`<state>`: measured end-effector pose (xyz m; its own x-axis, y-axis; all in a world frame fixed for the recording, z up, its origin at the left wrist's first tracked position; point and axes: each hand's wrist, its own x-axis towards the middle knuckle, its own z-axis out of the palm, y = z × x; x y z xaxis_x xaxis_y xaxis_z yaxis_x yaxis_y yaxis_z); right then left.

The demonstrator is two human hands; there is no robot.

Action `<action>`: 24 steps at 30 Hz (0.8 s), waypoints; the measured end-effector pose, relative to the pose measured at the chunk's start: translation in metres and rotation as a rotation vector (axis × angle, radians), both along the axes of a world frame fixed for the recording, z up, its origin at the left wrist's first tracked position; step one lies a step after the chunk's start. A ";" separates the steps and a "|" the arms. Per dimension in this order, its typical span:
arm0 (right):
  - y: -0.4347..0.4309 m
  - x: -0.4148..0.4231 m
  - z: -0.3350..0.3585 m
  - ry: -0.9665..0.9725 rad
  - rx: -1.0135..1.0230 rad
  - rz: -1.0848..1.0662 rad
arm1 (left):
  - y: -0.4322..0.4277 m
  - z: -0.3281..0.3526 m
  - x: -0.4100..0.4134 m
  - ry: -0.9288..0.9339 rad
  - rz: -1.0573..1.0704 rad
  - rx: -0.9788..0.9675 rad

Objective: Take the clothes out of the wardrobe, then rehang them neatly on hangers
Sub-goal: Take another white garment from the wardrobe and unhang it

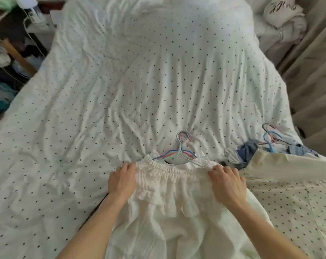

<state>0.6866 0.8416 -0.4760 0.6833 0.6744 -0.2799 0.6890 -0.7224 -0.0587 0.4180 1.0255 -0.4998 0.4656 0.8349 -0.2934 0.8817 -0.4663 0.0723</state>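
A white garment [169,202] lies spread at the near edge of the bed, on the dotted bedcover [139,81]. The left hand [122,181] and the right hand [226,182] each hold one end of its gathered elastic edge, fingers curled and pinching the cloth. A bunch of wire hangers [181,152] lies just beyond that edge, partly tucked under it. Toward the right edge of the bed, more hangers [270,139] rest on crumpled blue clothes [246,152], beside a cream garment [281,161].
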 end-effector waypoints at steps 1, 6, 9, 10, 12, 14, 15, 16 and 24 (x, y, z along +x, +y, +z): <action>0.005 0.003 -0.012 -0.003 0.004 -0.002 | 0.004 -0.016 0.003 -0.012 0.014 0.006; 0.021 0.012 -0.070 -0.005 0.113 -0.015 | 0.012 -0.073 0.018 -0.177 0.094 0.019; 0.019 0.007 -0.100 0.005 0.144 -0.019 | 0.011 -0.103 0.017 -0.237 0.069 0.001; 0.017 0.006 -0.105 0.009 0.118 -0.026 | 0.012 -0.111 0.016 -0.250 0.072 -0.007; 0.017 0.008 -0.108 0.024 0.044 -0.023 | 0.016 -0.121 0.015 -0.265 0.082 -0.023; 0.020 0.012 -0.102 0.086 -0.025 -0.023 | 0.020 -0.123 0.016 -0.243 0.088 -0.068; 0.023 0.012 -0.097 0.138 -0.059 -0.040 | 0.021 -0.120 0.017 -0.223 0.090 -0.109; 0.025 0.012 -0.089 0.187 -0.091 -0.063 | 0.023 -0.114 0.017 -0.204 0.097 -0.161; -0.048 -0.073 0.023 0.228 0.075 -0.021 | -0.009 -0.007 -0.023 -0.047 0.015 -0.310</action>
